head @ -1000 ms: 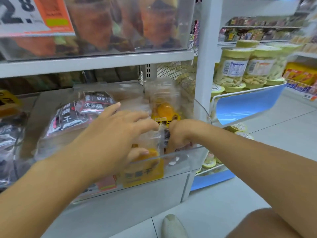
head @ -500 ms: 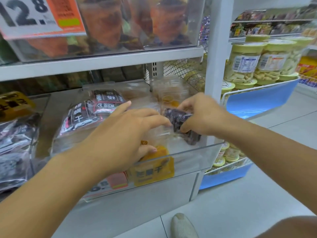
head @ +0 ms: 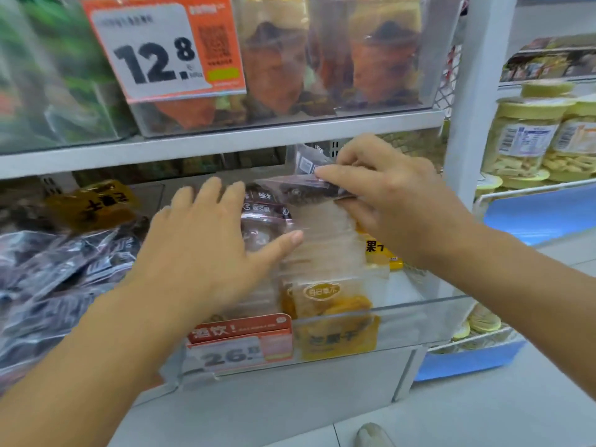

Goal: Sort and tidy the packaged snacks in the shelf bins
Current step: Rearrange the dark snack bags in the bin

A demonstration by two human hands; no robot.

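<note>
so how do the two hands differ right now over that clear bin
The left hand lies flat with straight, spread fingers on the clear packets; the right hand is curled, pinching a dark purple snack packet. The left sits lower and nearer, the right higher and further back. Both are bare and over the clear plastic bin.

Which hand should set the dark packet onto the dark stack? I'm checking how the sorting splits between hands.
Probably the right hand: it already pinches the dark packet just above the dark stack. The left hand lies open, fingers on that stack, holding nothing.
</note>
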